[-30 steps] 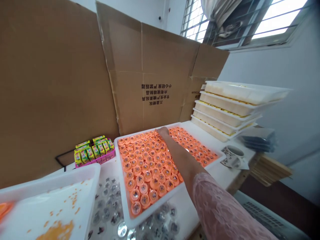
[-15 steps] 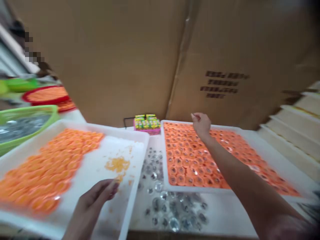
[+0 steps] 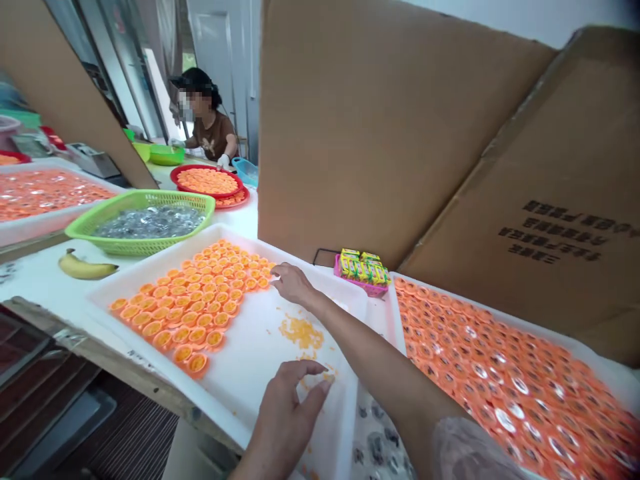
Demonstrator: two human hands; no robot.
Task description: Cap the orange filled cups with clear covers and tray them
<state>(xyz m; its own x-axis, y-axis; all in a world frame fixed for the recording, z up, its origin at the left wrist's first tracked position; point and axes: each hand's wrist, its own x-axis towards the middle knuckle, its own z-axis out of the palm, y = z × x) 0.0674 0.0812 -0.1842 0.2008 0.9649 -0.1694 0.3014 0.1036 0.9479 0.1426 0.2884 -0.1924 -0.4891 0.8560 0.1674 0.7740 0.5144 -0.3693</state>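
My left hand point(image 3: 293, 410) hovers over the near right part of a white tray point(image 3: 220, 393). Its thumb and index finger curve into a pinch; whatever sits between the tips is too small to make out. Close by lie loose small yellow pieces point(image 3: 301, 332) on the tray floor. Across the tray, my right hand point(image 3: 293, 283) has its fingertips closed at an orange cup point(image 3: 264, 282) on the edge of the packed group. These small orange cups point(image 3: 190, 300) have yellow contents and fill the tray's left side.
Right, a second white tray point(image 3: 399, 313) holds orange cups with dark, shiny centres. Clear round pieces point(image 3: 377, 443) lie between trays. A pink basket point(image 3: 375, 289) of yellow-green packets, green basket point(image 3: 140, 247), banana point(image 3: 86, 267), red trays point(image 3: 235, 200) and cardboard point(image 3: 380, 133) surround them. A co-worker point(image 3: 213, 133) sits behind.
My view has swung left. The right hand has moved from the right tray to the orange cups in the left tray. My left hand stays near the yellow pieces.
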